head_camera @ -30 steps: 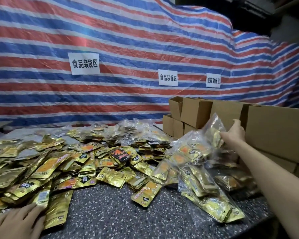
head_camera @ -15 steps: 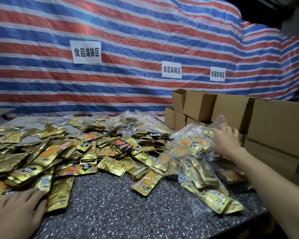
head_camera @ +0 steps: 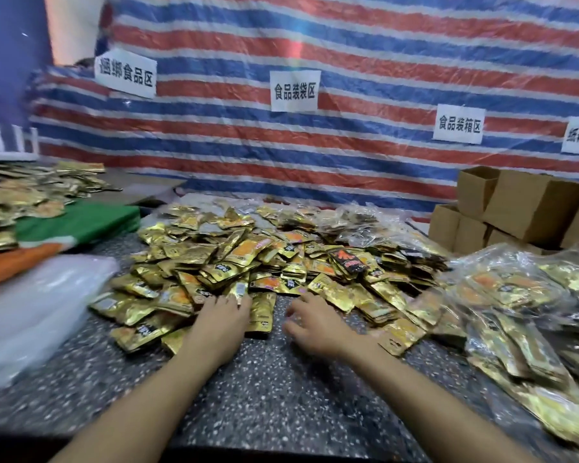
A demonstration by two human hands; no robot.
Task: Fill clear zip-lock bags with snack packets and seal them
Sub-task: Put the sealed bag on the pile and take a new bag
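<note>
A big heap of gold snack packets (head_camera: 248, 262) covers the middle of the speckled table (head_camera: 264, 396). My left hand (head_camera: 219, 317) lies on packets at the heap's near edge, fingers spread flat. My right hand (head_camera: 310, 324) hovers over the bare table just in front of the heap, fingers loosely bent, holding nothing. Filled clear zip-lock bags (head_camera: 522, 315) of gold packets are piled at the right. A stack of empty clear bags (head_camera: 30, 309) lies at the left.
Brown cardboard boxes (head_camera: 502, 208) stand at the back right. Green and orange sheets (head_camera: 74, 225) lie at the left, with more gold packets (head_camera: 24, 192) behind them. A striped tarp (head_camera: 348, 61) with paper signs hangs behind the table.
My right hand has let go of the filled bag at the right and come back to the heap's near edge. The view has swung left; my left hand has stayed on the packets.
</note>
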